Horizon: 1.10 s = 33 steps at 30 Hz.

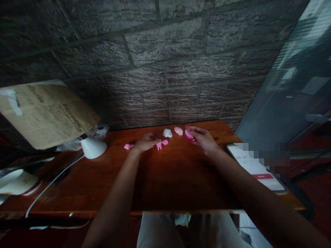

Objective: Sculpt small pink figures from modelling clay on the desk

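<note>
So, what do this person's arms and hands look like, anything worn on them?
Both the left hand and the right hand are ungloved. The left forearm and right forearm are bare, with no sleeve, watch or cable showing. It's too dim and small to tell about rings.

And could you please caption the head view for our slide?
Right hand holding a pink lump, left hand beside a pink figure.

Right of the white lump point(167, 133): 1 pale pink lump point(178, 131), then right hand point(203, 138) pinching 1 bright pink lump point(189, 134). Left of it: pink figure point(159, 146), left hand point(144, 143), lamp point(49, 117).
</note>
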Tool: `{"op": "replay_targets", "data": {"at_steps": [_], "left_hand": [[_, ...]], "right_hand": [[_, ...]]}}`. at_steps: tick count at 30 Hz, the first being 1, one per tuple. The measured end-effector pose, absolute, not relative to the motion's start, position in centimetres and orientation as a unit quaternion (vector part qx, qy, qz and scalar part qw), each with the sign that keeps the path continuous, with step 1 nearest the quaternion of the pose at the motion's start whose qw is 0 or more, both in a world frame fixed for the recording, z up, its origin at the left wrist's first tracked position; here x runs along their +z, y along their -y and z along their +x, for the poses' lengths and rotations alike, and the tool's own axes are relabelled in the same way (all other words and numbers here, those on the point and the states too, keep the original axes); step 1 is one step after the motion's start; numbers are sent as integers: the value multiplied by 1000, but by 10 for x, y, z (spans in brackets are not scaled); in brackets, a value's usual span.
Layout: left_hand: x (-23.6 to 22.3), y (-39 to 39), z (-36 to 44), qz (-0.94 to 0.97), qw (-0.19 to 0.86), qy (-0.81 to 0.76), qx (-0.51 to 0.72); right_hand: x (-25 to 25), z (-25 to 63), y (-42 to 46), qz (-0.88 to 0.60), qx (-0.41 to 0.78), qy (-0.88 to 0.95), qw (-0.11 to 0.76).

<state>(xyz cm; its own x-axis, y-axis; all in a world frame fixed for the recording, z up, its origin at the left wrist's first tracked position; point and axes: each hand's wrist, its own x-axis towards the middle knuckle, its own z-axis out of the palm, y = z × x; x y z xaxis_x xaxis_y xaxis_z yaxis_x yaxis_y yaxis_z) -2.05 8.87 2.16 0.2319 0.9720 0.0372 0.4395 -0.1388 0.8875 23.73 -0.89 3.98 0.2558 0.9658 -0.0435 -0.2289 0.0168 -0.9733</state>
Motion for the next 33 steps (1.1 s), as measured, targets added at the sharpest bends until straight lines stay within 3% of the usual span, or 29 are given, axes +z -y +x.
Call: {"op": "replay_targets", "data": {"at_steps": [4,9,16,33], "left_hand": [[34,-78,-14,625,464,-555,293],[38,-81,-15,603,517,-501,344],[22,-99,-11,607,449,-426,499],[10,-106,-21,593,446,-485,463]], "right_hand": [[36,238,8,-512,483,383,599],[35,237,8,-511,487,385,594],[36,235,8,-516,485,389,590],[29,235,6,-520,478,409,578]]}}
